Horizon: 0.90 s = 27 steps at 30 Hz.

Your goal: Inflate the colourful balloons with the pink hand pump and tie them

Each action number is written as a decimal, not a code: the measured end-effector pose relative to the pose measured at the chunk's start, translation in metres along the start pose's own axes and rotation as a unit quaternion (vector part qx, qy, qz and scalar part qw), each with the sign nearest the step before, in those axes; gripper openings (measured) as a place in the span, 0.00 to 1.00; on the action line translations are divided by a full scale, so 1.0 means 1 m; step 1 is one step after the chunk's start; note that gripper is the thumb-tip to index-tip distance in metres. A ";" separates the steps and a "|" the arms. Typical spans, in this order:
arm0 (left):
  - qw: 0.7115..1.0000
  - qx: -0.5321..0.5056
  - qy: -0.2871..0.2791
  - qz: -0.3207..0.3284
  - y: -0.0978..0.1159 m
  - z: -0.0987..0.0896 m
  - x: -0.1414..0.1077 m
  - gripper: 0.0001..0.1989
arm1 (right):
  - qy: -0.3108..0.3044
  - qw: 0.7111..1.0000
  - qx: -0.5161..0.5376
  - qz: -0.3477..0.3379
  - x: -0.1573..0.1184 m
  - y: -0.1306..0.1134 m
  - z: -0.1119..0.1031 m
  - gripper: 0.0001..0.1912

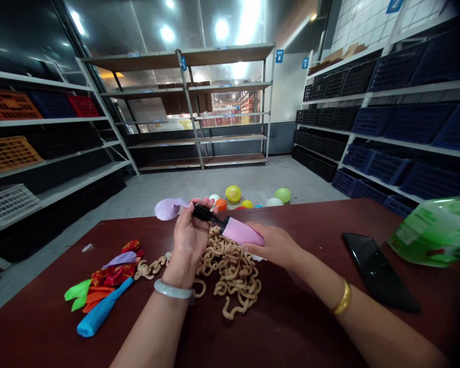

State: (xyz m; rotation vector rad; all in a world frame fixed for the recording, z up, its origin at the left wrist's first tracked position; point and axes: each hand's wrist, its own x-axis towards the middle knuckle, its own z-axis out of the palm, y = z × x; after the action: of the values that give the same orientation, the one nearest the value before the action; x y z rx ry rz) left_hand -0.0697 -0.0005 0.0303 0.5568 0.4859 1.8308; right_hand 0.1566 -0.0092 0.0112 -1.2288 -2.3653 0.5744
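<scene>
A hand-held balloon pump with a pink barrel (242,231) and a black end (203,212) is held between my hands above the table. My right hand (270,244) is closed around the pink barrel. My left hand (190,227), palm turned up, grips the black end. Just left of its fingers hangs a lilac balloon (167,209), slightly filled; its neck is hidden behind the hand. Under the pump lies a pile of brown, curly snack-like pieces (233,271). To the left are flat balloons: a blue one (101,312), a green one (78,295), a lilac one (119,259) and orange (96,297).
Red patterned packets (117,273) lie among the flat balloons. On the dark red table (299,327), a black phone (379,271) and a green pouch (435,232) are at right. Inflated balloons (233,193) rest beyond the far edge. Shelves with crates (402,120) line the room.
</scene>
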 end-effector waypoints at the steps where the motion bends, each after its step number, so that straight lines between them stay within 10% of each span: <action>1: 1.000 0.005 0.006 -0.003 -0.001 0.000 0.000 0.03 | -0.002 1.000 0.000 0.001 0.000 0.001 0.000 0.33; 16: 0.998 -0.006 -0.030 0.053 0.012 -0.007 0.009 0.05 | -0.058 0.989 0.134 -0.022 0.009 0.029 -0.002 0.33; 27: 0.996 -0.031 -0.010 0.083 0.029 -0.016 0.018 0.06 | -0.221 0.926 0.299 0.066 0.005 0.055 -0.022 0.30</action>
State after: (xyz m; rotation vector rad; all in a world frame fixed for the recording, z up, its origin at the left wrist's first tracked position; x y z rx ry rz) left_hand -0.1063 0.0063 0.0366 0.5870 0.3760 1.9893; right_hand 0.2027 0.0276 0.0012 -1.0426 -2.1635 1.6235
